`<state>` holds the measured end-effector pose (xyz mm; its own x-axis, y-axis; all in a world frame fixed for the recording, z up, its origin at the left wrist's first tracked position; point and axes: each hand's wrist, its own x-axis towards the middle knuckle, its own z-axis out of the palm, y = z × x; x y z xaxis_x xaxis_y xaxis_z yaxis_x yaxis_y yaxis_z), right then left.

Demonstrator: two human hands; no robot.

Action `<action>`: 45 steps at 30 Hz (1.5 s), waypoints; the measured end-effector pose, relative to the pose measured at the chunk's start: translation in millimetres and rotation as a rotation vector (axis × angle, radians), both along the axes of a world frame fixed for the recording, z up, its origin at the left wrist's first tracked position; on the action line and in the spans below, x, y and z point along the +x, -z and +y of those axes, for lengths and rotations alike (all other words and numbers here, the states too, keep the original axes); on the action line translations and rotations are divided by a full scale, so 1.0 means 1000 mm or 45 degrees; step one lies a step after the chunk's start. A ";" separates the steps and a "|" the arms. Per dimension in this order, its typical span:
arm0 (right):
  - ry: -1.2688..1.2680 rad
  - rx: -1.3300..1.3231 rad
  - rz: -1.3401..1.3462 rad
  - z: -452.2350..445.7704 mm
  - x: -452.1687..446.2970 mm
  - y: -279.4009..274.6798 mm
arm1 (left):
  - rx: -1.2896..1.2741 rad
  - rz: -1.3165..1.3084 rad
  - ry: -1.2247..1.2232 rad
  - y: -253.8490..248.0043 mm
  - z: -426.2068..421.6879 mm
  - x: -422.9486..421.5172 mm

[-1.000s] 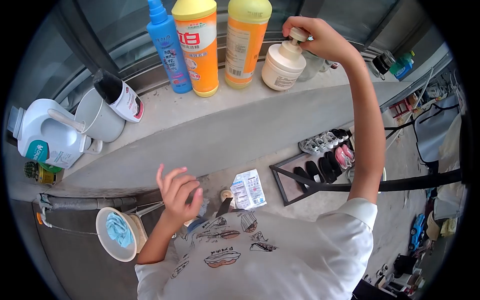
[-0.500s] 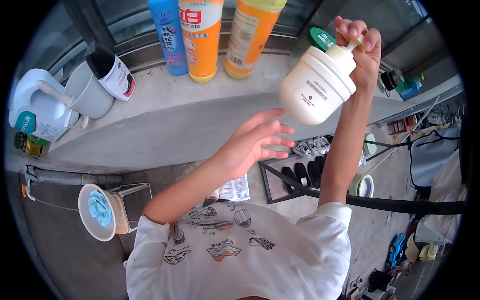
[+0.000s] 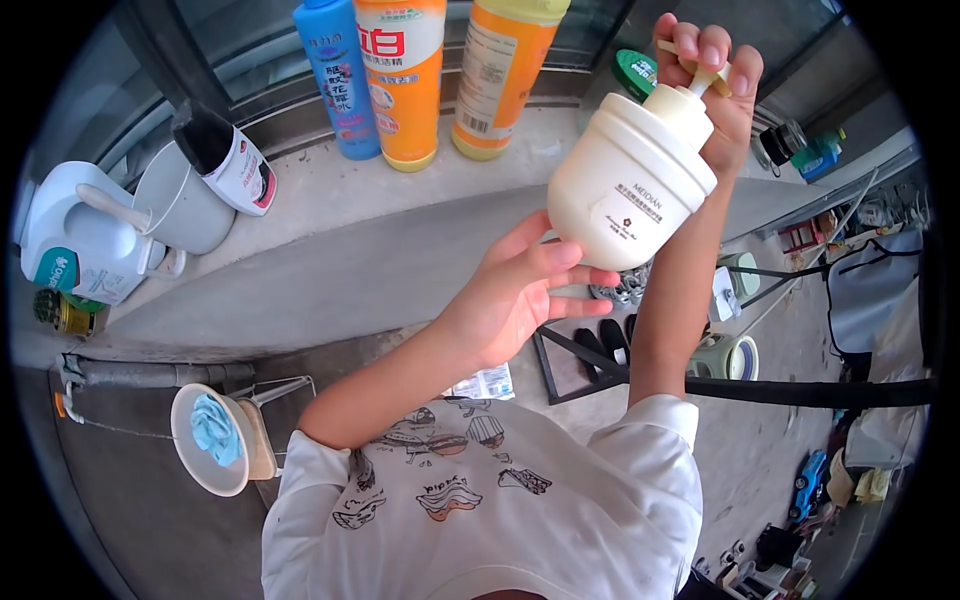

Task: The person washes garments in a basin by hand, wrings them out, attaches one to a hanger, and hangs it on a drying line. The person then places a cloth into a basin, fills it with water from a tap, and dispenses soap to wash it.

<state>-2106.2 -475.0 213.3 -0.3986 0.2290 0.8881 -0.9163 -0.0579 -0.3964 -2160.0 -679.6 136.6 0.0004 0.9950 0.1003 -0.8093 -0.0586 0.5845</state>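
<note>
A cream pump bottle (image 3: pixel 632 185) with small print hangs tilted in the air in front of the ledge. My right hand (image 3: pixel 712 85) grips it by the pump head at its top. My left hand (image 3: pixel 530 290) is at the rounded bottom of the bottle, fingers spread; its thumb and index finger are at the base, and whether they press on it is hard to tell. Left of the bottle, an orange bottle with a yellow base (image 3: pixel 505 75), an orange and white bottle (image 3: pixel 402 85) and a blue spray bottle (image 3: pixel 340 85) stand on the ledge.
On the ledge (image 3: pixel 330 190) at left are a white jug (image 3: pixel 85 225), a white pot (image 3: pixel 185 205) and a dark-capped bottle (image 3: pixel 228 160). Below left stands a basin (image 3: pixel 240 470) with a blue cloth (image 3: pixel 215 430). A shoe rack (image 3: pixel 565 375) and a black strap (image 3: pixel 800 392) are at right.
My right hand has lifted the cream bottle off the ledge and brought it nearer. My left hand has moved up and right to the bottle's base.
</note>
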 end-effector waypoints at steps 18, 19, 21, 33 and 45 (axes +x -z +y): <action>-0.040 -0.040 0.019 -0.004 0.006 0.003 | -0.064 -0.072 0.041 0.002 -0.002 0.000; 0.128 0.067 -0.090 -0.001 0.013 0.000 | -0.060 -0.074 0.036 0.006 -0.002 0.000; 0.447 0.141 -0.360 -0.009 0.027 -0.011 | -0.211 -0.028 -0.005 0.022 -0.005 -0.004; 2.147 0.862 -0.878 -0.015 -0.023 0.009 | -0.772 -0.131 -0.387 0.140 -0.099 -0.032; 1.878 1.032 -1.165 -0.038 -0.031 -0.001 | -0.913 -0.308 -0.742 0.162 -0.184 -0.043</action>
<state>-2137.0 -512.6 214.3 -0.6434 0.4725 0.6023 0.4149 0.8764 -0.2444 -2202.8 -863.7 -25.6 -0.4553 0.6570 -0.6009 -0.8696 -0.1833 0.4585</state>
